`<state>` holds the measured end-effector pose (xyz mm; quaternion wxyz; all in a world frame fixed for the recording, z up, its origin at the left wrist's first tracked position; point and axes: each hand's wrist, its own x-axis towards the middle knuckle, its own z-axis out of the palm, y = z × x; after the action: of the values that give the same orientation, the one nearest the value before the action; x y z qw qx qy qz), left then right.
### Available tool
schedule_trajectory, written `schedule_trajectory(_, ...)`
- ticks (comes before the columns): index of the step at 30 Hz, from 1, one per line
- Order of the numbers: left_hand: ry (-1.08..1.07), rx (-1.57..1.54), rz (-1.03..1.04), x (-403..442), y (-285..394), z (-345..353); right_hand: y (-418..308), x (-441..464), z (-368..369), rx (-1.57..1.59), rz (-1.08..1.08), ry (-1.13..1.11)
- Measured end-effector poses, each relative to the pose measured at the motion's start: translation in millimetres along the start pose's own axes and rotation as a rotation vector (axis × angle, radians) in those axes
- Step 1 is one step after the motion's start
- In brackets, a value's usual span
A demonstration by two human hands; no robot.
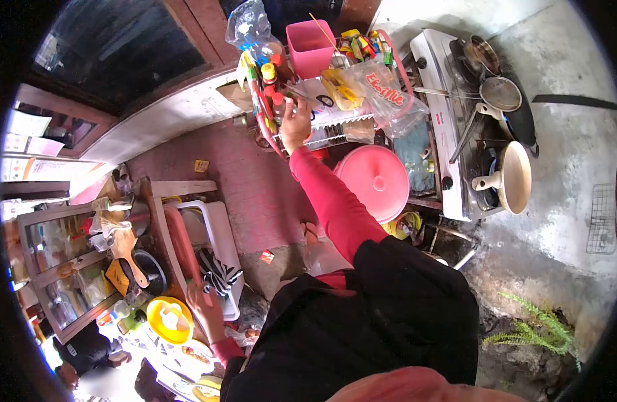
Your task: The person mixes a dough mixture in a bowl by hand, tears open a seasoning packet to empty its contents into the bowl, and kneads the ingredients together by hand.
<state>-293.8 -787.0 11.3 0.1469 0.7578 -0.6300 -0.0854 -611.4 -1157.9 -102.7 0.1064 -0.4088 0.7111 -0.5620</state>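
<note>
My right hand (296, 122) reaches to a rack of packets and bottles, its fingers curled at a red-capped bottle (278, 107). Just above that bottle stands one with a yellow cap (268, 72). Black-handled scissors (324, 100) lie to the right of the hand, near a pink square container (310, 50). My left hand (204, 308) is low on the left, fingers apart and nothing seen in them. It is beside a pink tray (181, 238) and a black-and-white striped cloth (216, 271).
A round pink lidded tub (372, 182) stands below the rack. Pans and a strainer (500, 93) sit on the stove (434, 107) at right. A yellow bowl (170, 320) and a glass-fronted cabinet (67, 268) are at left. Another person (87, 348) appears at lower left.
</note>
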Motion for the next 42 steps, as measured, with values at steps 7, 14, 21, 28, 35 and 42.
schedule_trajectory(7, -0.109, -0.119, 0.135, 40, 61, 18, 0, 11, -16, -0.079, -0.085, -0.150)
schedule_trajectory(14, -0.160, -0.177, 0.113, 52, 75, 20, 29, 60, -155, -0.885, -0.033, 0.359)
schedule_trajectory(21, -0.205, -0.141, 0.162, 65, 80, 27, 114, 159, -203, -0.876, -0.009, 0.049)
schedule_trajectory(28, -0.215, -0.132, 0.173, 66, 87, 27, 17, 238, -212, -0.865, -0.081, 0.120)
schedule_trajectory(35, -0.186, -0.166, 0.128, 52, 75, 22, 66, 213, -150, -0.705, -0.660, -0.184)
schedule_trajectory(42, -0.090, -0.175, 0.002, 10, 52, 3, 61, 210, -127, -1.004, -0.268, -0.622)
